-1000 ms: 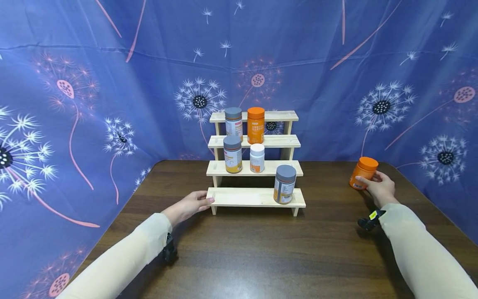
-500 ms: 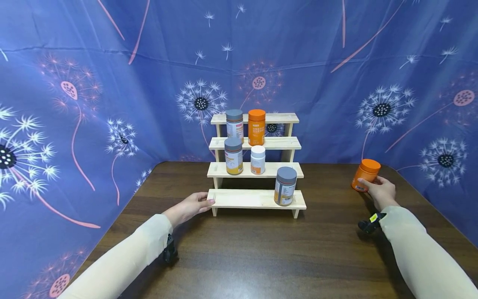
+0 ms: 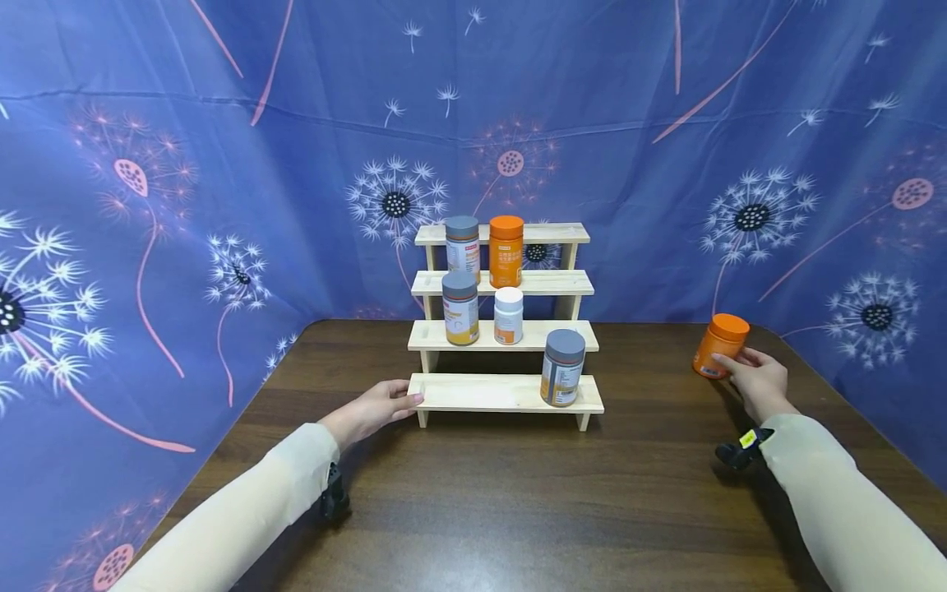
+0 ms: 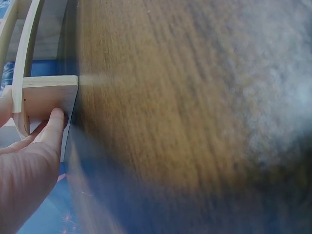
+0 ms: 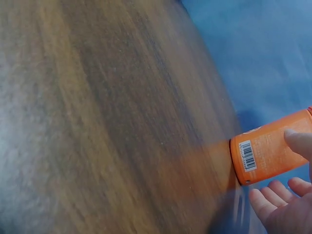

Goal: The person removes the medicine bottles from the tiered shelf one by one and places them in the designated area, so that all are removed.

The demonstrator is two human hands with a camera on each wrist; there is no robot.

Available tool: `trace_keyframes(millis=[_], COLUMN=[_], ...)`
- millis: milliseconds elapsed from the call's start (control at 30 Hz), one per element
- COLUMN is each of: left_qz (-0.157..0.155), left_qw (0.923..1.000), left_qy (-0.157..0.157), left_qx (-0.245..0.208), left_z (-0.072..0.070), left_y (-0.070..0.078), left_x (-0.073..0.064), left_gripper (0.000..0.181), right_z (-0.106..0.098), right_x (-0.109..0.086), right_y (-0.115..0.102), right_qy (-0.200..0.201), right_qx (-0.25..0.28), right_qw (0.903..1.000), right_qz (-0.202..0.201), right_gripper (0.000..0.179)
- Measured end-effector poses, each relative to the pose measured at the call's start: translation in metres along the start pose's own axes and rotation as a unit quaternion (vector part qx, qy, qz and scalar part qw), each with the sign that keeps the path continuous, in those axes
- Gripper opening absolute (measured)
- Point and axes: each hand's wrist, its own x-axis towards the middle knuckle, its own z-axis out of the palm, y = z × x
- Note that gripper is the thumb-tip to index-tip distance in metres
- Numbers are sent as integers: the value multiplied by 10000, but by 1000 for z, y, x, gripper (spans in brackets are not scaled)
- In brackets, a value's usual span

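My left hand [image 3: 376, 409] holds the left end of the bottom step of a wooden tiered display stand [image 3: 473, 393], thumb at its front edge. In the left wrist view, fingers [image 4: 48, 134] reach along the step's pale end support. At the table's far right, an orange lidded jar [image 3: 719, 345] stands on the wood. My right hand [image 3: 760, 383] is beside it, thumb against its side. In the right wrist view, the other fingers [image 5: 265, 200] look spread and apart from the jar, which shows a barcode.
A grey-lidded jar [image 3: 562, 368] stands on the bottom step's right. Above it are another grey-lidded jar [image 3: 461, 308] and a small white bottle [image 3: 508, 316]. Higher up stand a grey-lidded jar [image 3: 463, 247] and an orange jar [image 3: 506, 255]. A blue patterned cloth [image 3: 629, 164] hangs behind the brown table [image 3: 473, 510].
My right hand has drawn back slightly to the right and toward me, its thumb covering less of the orange jar. My left hand stays on the stand. The head view shifted slightly.
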Motion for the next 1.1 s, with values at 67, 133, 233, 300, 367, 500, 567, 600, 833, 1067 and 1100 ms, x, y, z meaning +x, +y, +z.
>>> trace_keyframes(millis=[67,133,233,300,367,500,567,600,833,1067,1100], left_qz=[9,23,3,-17,-22,-35,-35,-27,-41,-46,-56], left_qw=[10000,10000,10000,10000,10000,10000,10000,10000,10000,10000,10000], left_qy=[11,6,30,53,50,31,14,10,-18,-24,-23], left_qx=[-1,11,21,15,28,-5,-17,-20,-15,2,1], left_z=[0,0,0,0,0,0,0,0,0,-1,-1], left_y=[0,0,1,1,0,0,0,0,0,0,0], left_x=[0,-1,-1,-1,-1,0,0,0,-1,-1,-1], left_gripper=[54,55,55,55,55,55,55,55,54,54,54], right_z=[-1,-2,-4,-6,-8,-13,-15,-16,-22,-25,-26], right_x=[-2,-3,-4,-4,-4,-6,-8,-8,-10,-15,-16], right_y=[0,-1,-3,-4,-5,-5,-5,-5,-5,-7,-8], right_qy=[50,90,107,67,31,-60,-97,-113,-147,-168,-164], right_qx=[-218,-433,-722,-767,-770,-774,-809,-787,-859,-906,-918], right_qw=[9997,9990,9971,9968,9967,9966,9962,9963,9950,9943,9942], right_qz=[-53,-102,-191,-223,-239,-264,-294,-312,-494,-529,-529], right_gripper=[82,82,82,82,82,84,85,85,87,89,90])
